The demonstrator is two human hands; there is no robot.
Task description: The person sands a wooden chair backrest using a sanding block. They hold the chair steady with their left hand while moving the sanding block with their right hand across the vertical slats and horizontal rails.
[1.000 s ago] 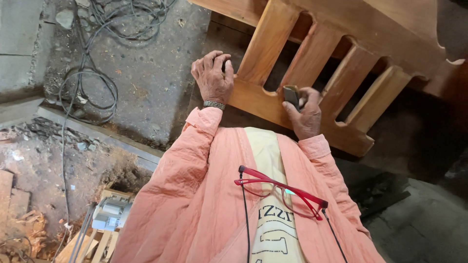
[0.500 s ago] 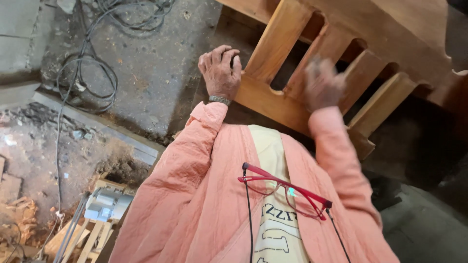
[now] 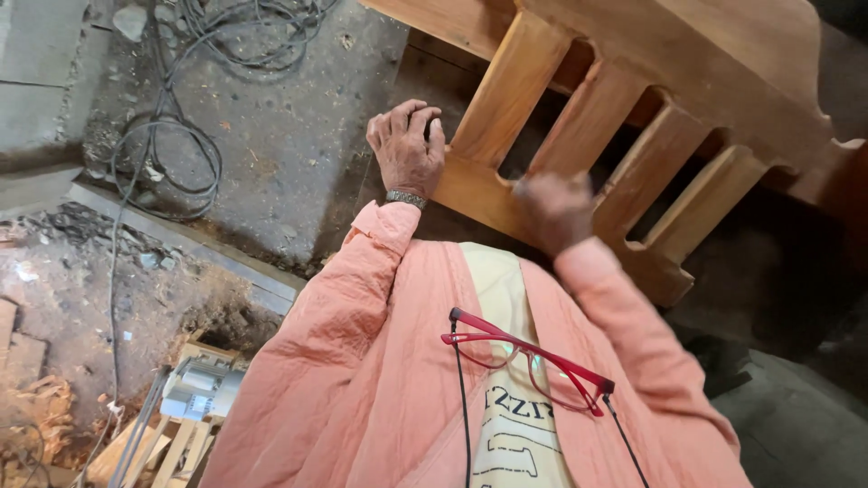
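A light wooden frame [image 3: 633,99] with upright slats and a bottom rail stands in front of me. My left hand [image 3: 407,145], a metal watch at its wrist, curls over the left end of that rail [image 3: 470,190]. My right hand [image 3: 556,208] is a blurred fist pressed against the rail between two slats. A sliver of a small dark block [image 3: 520,187] shows at its edge. Both arms are in salmon-coloured sleeves.
Red glasses [image 3: 533,357] hang on a cord over my chest. Grey cables [image 3: 163,154] loop across the concrete floor at the left. A grey motor-like machine [image 3: 199,389] sits on wooden slats at the bottom left, with wood shavings [image 3: 36,407] beside it.
My right hand, holding the small dark block, slid up along the slats and has come back down to the rail. The left hand has stayed on the rail's end.
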